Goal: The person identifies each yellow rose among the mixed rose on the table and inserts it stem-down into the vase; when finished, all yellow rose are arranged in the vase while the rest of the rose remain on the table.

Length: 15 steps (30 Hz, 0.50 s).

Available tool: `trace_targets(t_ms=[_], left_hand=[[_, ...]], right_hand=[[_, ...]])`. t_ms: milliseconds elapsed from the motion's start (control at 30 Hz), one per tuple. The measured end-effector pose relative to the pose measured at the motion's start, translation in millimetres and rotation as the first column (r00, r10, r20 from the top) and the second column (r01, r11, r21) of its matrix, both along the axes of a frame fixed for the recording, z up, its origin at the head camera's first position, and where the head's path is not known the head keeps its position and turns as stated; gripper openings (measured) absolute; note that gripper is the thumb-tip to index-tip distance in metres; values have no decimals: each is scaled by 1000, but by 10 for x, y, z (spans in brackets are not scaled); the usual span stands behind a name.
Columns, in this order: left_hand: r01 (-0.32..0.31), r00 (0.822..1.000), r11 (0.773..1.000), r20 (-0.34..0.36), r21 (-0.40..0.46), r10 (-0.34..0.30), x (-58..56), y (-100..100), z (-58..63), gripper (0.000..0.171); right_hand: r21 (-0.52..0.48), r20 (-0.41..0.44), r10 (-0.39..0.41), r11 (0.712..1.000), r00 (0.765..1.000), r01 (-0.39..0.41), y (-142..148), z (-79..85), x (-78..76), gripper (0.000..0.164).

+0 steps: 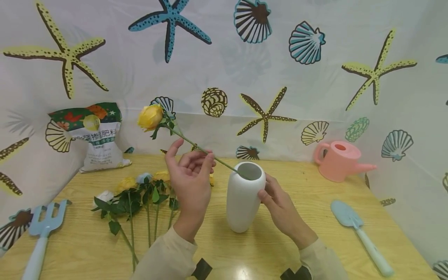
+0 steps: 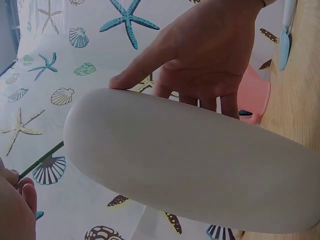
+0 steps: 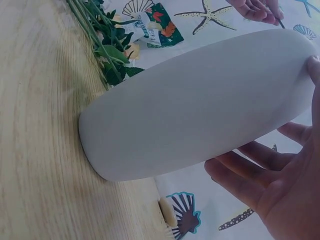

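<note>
My left hand point(image 1: 191, 182) pinches the green stem of a yellow rose point(image 1: 150, 117) between thumb and fingers. The bloom points up and to the left, while the stem's lower end reaches into the mouth of a white vase point(image 1: 243, 206). My right hand point(image 1: 285, 210) grips that vase near its top from the right, with the thumb in front and the fingers round behind. In the right wrist view the vase point(image 3: 195, 110) stands on the wooden table, and the fingers point(image 3: 240, 185) lie along its side.
Several artificial flowers point(image 1: 131, 198) lie on the table point(image 1: 301, 249) at left. Behind them stands a fertilizer bag point(image 1: 101, 144). A blue hand fork point(image 1: 43, 233) lies far left, a blue trowel point(image 1: 360, 233) at right, and a pink watering can point(image 1: 339, 161) stands at back right.
</note>
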<state>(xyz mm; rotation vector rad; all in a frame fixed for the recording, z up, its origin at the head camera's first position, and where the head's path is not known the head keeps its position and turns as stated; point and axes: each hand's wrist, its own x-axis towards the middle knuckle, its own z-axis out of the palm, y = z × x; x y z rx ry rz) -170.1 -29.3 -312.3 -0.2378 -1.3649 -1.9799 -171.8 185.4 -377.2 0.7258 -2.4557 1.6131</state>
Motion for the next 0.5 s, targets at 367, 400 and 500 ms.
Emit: trace_targets(t_ms=[367,400,500], left_hand=[[-58,998,958,-34,-282,50,9,150,-35,33],[-73,997,942,-30,-328,67,10,156,-46,30],[-97,994,901,-3,-422,105,19,169,-72,24]], right_hand=[[9,5,-10,1000,1000,10,6,-2,7,44],[10,5,-11,1000,1000,11,4,0,8,44],[10,5,-8,1000,1000,8,-3,5,7,43]])
